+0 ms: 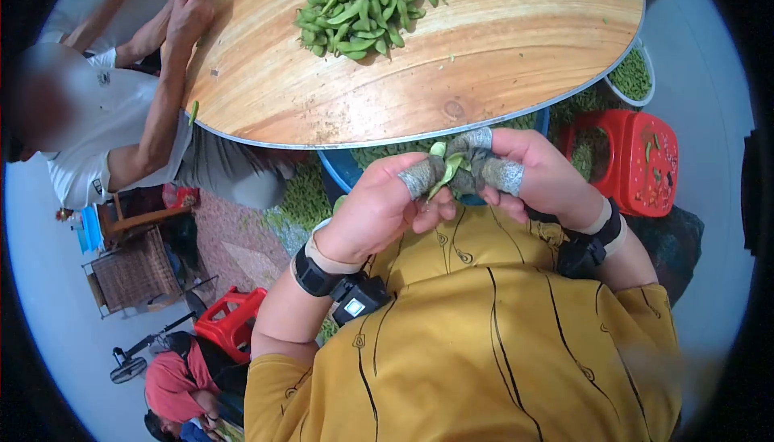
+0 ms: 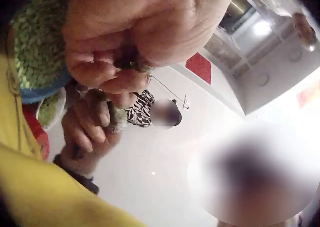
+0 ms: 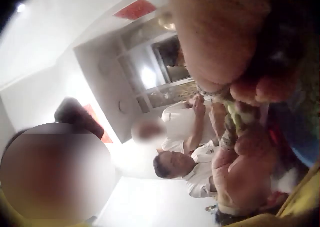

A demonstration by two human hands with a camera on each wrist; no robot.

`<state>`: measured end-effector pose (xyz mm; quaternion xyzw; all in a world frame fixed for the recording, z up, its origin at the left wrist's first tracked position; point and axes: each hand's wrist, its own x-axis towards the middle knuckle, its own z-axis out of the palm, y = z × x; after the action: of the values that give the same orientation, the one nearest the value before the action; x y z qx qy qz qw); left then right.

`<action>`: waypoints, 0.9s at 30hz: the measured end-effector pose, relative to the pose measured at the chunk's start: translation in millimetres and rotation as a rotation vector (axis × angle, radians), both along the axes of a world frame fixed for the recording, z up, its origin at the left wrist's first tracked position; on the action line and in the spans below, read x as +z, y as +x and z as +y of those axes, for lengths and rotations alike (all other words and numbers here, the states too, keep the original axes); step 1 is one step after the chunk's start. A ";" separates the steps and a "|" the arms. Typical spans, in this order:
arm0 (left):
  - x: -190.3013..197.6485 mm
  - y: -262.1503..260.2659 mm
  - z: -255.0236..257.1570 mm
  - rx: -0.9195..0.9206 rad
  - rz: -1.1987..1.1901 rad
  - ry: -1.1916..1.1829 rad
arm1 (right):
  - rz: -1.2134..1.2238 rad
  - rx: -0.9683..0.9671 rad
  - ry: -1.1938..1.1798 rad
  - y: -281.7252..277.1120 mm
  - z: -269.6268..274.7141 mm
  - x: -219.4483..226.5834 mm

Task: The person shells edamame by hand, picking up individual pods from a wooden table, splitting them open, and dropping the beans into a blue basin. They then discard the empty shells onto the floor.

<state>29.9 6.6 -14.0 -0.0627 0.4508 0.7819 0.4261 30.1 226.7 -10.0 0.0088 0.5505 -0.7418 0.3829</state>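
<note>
In the head view my left hand (image 1: 372, 204) and right hand (image 1: 544, 174) meet in front of my chest, just below the table edge. Between their tips they pinch a green soybean pod (image 1: 454, 166), which looks split, with a pale bean showing at its upper end. Grey tape wraps the thumbs and some fingers (image 1: 501, 174). The left wrist view shows the left palm (image 2: 135, 32) close up with its fingers curled; most of the pod is hidden there. From the right wrist, the pod (image 3: 234, 116) appears as a green strip between both hands' fingertips.
A pile of soybean pods (image 1: 363, 10) lies on the round wooden table (image 1: 516, 55). Below its edge stands a blue tub (image 1: 343, 169) of shelled beans. At right are a red stool (image 1: 657, 164) and a white bucket (image 1: 633, 75) of beans. Another person (image 1: 133, 111) sits at left, hands over the table.
</note>
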 end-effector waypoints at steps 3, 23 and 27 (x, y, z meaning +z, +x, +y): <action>-7.2 4.1 -1.8 -0.121 0.260 -0.229 | 0.338 -0.074 0.151 -1.9 -8.0 -16.1; -14.9 11.3 -12.7 -0.265 0.761 -0.624 | 0.433 -0.036 0.263 -0.7 -24.6 -35.5; -15.7 9.7 -9.8 -0.102 0.365 -0.427 | 0.639 -0.082 0.347 6.3 -25.9 -39.3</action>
<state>39.6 -3.1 -29.7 0.0134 0.6769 0.6454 0.3538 36.4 200.7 -49.3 -0.1365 0.7593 -0.6174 0.1541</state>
